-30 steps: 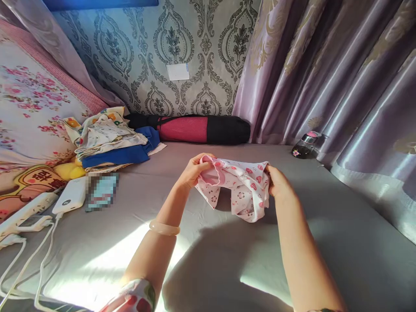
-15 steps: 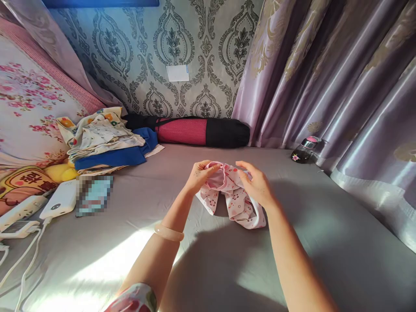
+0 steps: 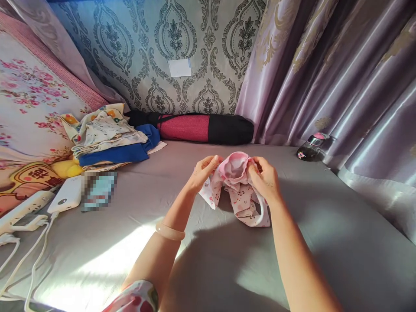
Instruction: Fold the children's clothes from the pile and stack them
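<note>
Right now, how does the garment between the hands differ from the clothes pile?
The garment is white with pink prints; the clothes pile shows cream and blue. The garment is bunched, its waistband open; the clothes pile lies layered. Both are fabric.

Pale blue item (image 3: 99, 190) pixelated, power strip (image 3: 27, 209) cut off at left, garment (image 3: 242, 200) partly hidden behind right hand (image 3: 267, 181)

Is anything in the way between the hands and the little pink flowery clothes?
No, nothing that I can see. The right hand pinches the pink rim of the flowery garment, and the left hand is right at its other side. The bottle and clothes pile lie well off to the sides.
</note>
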A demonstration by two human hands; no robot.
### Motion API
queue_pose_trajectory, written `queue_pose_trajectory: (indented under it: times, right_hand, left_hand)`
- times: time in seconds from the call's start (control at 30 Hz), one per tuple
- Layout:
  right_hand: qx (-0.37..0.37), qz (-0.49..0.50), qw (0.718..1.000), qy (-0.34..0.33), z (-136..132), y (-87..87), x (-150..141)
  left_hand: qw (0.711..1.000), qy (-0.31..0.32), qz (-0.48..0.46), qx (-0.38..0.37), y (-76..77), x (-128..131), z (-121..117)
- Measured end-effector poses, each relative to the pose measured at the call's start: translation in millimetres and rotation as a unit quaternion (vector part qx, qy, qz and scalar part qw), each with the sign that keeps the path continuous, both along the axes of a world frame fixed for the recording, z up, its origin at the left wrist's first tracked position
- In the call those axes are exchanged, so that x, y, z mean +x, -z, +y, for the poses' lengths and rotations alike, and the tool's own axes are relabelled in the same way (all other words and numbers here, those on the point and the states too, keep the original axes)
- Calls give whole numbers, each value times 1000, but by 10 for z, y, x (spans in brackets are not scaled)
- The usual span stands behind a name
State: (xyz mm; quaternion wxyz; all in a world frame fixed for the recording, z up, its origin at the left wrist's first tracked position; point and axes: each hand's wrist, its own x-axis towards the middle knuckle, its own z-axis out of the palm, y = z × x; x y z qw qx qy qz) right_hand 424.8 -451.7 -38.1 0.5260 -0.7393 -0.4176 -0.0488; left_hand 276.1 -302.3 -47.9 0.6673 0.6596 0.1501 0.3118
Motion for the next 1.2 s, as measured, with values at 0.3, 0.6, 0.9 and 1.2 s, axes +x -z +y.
queue_pose_trajectory:
  times: [0.3, 0.6, 0.9, 1.2]
  right_hand:
    - [46, 18, 988, 144, -128, -50, 212]
    - [44, -45, 989, 136, -307, -194, 78]
    - [12, -60, 998, -12, -546, -621, -109]
    - [-92, 13, 972, -215, -740, -1439, -81]
  left_hand:
    - [998, 12, 40, 57, 124, 24, -185]
    - [988, -115, 38, 100, 213, 71, -94]
    - [963, -193, -11, 186, -376, -410, 65]
    - [927, -82, 45, 364, -1355, -1257, 188]
